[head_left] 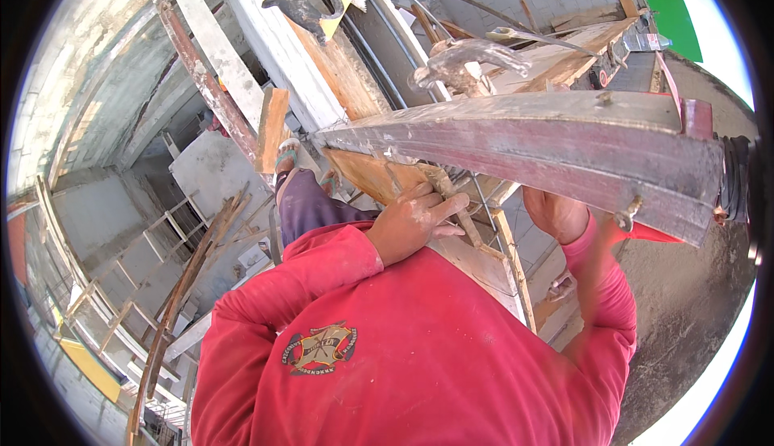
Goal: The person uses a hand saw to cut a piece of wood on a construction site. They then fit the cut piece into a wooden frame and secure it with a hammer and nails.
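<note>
My left hand point(415, 222) lies on a wooden form point(379, 178) in front of my chest, its fingers stretched and apart, touching a narrow wood strip point(466, 222). Thin steel bars point(486, 204) run beside those fingertips. A long reddish-grey beam point(516, 141) crosses over both hands. Under its edge is my right hand point(558, 214), bent at the wrist; the beam hides its fingers and whatever they may hold. Near that wrist, a rusty metal knob point(628, 215) and a blurred brown stick-like shape show, too smeared to name.
A handsaw point(310, 1) with a yellow and black handle lies on a plank at the top. A dusty grey glove-like thing point(468, 66) rests behind the beam. Long boards point(211, 67) slant at left above a lower level with wooden framing point(153, 244). A plastic bottle point(647, 42) lies at upper right.
</note>
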Demonstrator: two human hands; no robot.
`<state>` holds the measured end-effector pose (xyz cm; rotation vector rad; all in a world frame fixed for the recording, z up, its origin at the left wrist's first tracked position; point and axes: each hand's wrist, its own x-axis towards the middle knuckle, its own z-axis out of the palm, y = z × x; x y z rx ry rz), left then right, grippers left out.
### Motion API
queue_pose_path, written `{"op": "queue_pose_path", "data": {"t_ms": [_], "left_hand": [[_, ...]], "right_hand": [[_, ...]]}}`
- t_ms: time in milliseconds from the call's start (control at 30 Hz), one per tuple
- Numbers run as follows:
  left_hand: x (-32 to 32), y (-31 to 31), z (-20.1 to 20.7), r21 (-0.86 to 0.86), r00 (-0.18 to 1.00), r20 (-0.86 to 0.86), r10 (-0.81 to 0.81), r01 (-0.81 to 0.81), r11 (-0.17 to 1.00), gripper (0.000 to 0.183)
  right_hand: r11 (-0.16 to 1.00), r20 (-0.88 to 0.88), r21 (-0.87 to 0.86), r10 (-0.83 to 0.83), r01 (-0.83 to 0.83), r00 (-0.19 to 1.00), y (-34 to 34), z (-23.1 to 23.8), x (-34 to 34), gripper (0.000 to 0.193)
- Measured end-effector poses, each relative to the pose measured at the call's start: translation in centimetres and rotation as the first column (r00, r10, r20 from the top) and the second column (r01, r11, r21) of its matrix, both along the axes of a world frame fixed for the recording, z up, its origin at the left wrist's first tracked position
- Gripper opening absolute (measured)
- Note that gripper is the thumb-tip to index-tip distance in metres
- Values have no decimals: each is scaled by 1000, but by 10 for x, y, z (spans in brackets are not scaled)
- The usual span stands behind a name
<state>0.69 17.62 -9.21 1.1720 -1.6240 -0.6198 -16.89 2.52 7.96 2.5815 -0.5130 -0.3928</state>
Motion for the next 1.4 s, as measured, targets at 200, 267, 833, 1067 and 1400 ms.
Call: {"op": "queue_pose_path", "data": {"t_ms": [200, 267, 833, 1067, 1400], "left_hand": [[0, -3, 0, -33, 998, -40, 38, -39, 999, 56], [-1, -1, 1, -13, 1000, -18, 26, -26, 1000, 56], [3, -1, 1, -14, 1000, 17, 4, -4, 1000, 53], [6, -2, 1, -29, 999, 50, -8, 9, 1000, 54], [76, -28, 37, 41, 969, 180, -170, 165, 985, 70]], "right_hand": [[784, 187, 604, -311, 141, 932, 0, 6, 9, 29], [779, 216, 601, -371, 177, 903, 4, 10, 12, 28], [699, 242, 715, -283, 27, 928, -5, -4, -1, 34], [687, 302, 726, -314, -4, 900, 7, 11, 29, 40], [731, 632, 647, -673, 216, 383, 103, 65, -3, 51]]}}
